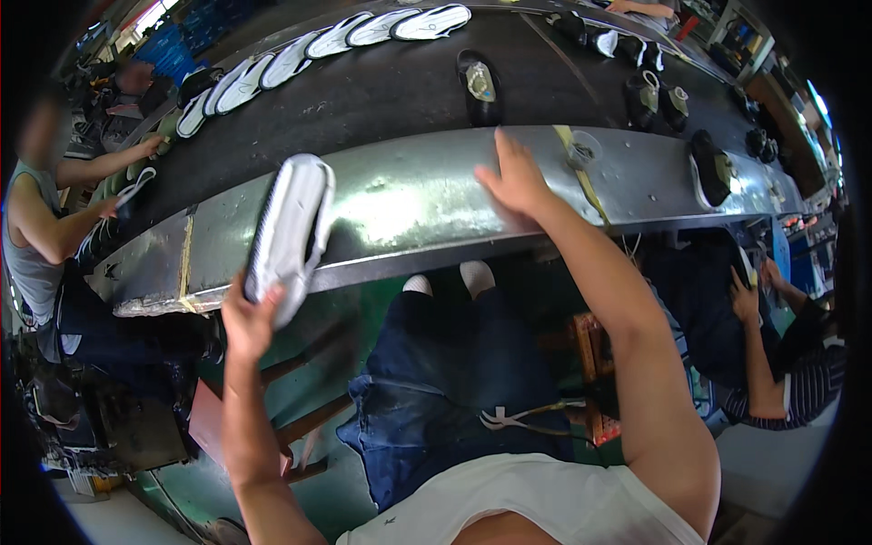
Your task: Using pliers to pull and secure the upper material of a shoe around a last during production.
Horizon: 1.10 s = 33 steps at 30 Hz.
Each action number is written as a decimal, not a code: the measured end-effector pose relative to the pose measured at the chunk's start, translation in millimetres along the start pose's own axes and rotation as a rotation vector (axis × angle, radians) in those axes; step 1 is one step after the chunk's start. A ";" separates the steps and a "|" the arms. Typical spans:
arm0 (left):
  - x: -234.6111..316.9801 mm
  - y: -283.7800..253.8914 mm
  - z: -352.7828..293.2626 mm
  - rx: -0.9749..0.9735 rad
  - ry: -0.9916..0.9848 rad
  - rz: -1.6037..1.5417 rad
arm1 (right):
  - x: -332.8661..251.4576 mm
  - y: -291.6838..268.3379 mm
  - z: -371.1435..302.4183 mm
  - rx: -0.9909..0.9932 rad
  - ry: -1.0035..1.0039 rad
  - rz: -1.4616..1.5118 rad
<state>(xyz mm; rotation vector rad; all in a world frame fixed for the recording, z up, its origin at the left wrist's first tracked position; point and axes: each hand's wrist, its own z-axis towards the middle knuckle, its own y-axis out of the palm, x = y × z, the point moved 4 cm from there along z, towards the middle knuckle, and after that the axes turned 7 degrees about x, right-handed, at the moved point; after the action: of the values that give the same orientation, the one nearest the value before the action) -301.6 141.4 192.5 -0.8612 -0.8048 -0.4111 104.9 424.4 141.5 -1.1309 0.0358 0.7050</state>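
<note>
My left hand (250, 320) grips the heel end of a white shoe sole (289, 222) with a dark edge, raised over the front of the metal bench ledge (409, 200). The thumb lies across the sole's pale inner face. My right hand (516, 180) is stretched out above the ledge with its fingers apart, holding nothing. Just beyond it, a black shoe (479, 86) sits on the dark belt (381, 104). Long-handled pincers (520, 421) rest across my lap.
A row of white soles (286, 62) lines the belt's far left. More dark shoes (643, 98) stand at the right, one shoe (711, 171) on the ledge. A clear plastic cup (583, 150) stands right of my hand. Co-workers sit at both sides; a wooden stool (318, 413) stands below.
</note>
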 end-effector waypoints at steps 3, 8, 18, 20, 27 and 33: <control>30.1 18.1 -101.2 -0.168 -0.074 -0.211 | -42.2 -73.4 -116.0 -0.139 -0.088 0.268; 59.9 78.4 -237.8 -0.597 -0.166 -0.071 | -57.8 -116.8 -337.4 -0.512 -0.191 0.264; 110.3 256.8 -236.4 -1.115 0.201 0.264 | -40.4 -158.9 -400.1 -1.252 0.326 0.479; 100.1 283.6 -225.1 -1.275 0.013 0.247 | -23.9 -165.5 -394.9 -1.073 0.469 0.790; 89.8 236.2 -170.5 -0.993 -0.406 -0.673 | -25.6 -169.5 -197.6 -0.331 0.143 0.305; 63.8 190.9 -191.2 -0.609 -0.459 -0.967 | 9.2 -51.0 2.1 0.069 -0.157 -0.053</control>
<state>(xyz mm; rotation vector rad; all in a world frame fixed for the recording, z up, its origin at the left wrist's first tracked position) -55.8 102.7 69.4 -1.1022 -1.5586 -1.3956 138.6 418.7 180.5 -1.0046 -0.1022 0.7377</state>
